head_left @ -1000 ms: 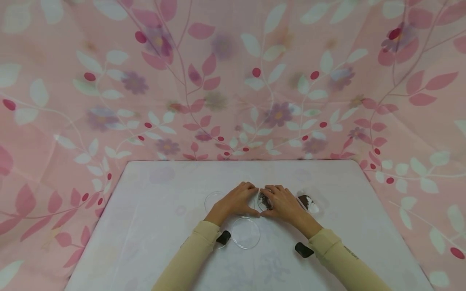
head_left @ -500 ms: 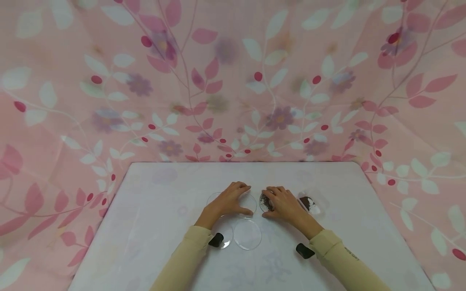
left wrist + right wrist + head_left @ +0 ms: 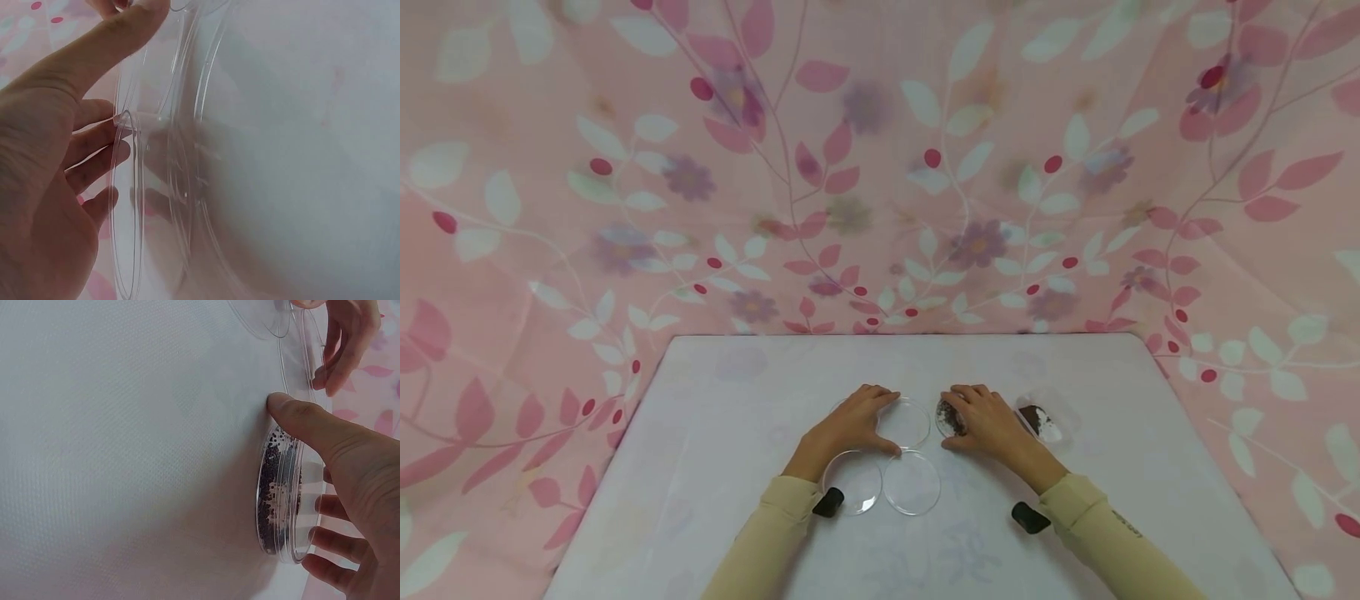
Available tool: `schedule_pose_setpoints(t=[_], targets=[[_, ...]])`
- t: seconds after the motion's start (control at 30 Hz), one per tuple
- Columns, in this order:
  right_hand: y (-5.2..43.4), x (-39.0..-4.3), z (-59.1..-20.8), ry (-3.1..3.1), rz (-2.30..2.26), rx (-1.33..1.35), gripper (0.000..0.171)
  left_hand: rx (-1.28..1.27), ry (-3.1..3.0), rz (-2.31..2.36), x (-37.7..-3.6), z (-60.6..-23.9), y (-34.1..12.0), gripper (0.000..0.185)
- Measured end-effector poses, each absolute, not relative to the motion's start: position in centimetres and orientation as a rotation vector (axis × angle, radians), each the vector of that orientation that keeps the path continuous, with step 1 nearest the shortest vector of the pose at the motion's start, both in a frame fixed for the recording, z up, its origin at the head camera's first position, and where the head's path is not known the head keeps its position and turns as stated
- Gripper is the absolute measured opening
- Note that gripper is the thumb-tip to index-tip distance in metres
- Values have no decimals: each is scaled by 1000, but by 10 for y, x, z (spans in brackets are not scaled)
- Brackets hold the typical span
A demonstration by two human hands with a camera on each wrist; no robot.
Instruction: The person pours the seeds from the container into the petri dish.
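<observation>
Head view, item list. Left hand (image 3: 848,427): fingers curled over the rim of an empty clear dish (image 3: 901,422), thumb at its near edge; a second ago this hand met the right one over the seed dish (image 3: 951,417), and it has since drawn leftward, taking the empty dish apart from it. Right hand (image 3: 987,421): unmoved, fingers and thumb curled round the seed dish, mid-surface. Two more empty dishes (image 3: 912,482) lie toward the near edge, touching. Packet (image 3: 1039,419) sits beside the right hand. Judgement: the pair looks separated, the seeds uncovered. Left wrist view: fingers (image 3: 94,140) grip the clear rim.
</observation>
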State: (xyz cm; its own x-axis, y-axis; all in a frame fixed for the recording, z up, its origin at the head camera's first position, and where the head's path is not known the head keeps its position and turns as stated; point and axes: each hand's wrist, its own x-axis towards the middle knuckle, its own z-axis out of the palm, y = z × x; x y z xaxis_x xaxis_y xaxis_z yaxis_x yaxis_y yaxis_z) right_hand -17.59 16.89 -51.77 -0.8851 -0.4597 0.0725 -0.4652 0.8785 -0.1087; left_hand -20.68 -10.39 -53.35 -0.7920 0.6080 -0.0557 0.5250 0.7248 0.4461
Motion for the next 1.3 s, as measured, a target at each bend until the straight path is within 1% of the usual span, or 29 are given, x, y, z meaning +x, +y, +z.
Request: schedule_pose_setpoints(t=[0.33, 0.6, 1.03, 1.3], targets=[[171, -175, -518, -2999, 224, 754, 81, 814, 2741, 656, -208, -532, -100, 95], [171, -176, -521, -2999, 215, 751, 82, 791, 2750, 694, -208, -534, -100, 93], [171, -175, -522, -3000, 191, 754, 82, 765, 2738, 713, -209, -533, -97, 90], [170, -175, -521, -2972, 177, 769, 81, 817, 2748, 709, -211, -533, -96, 91]])
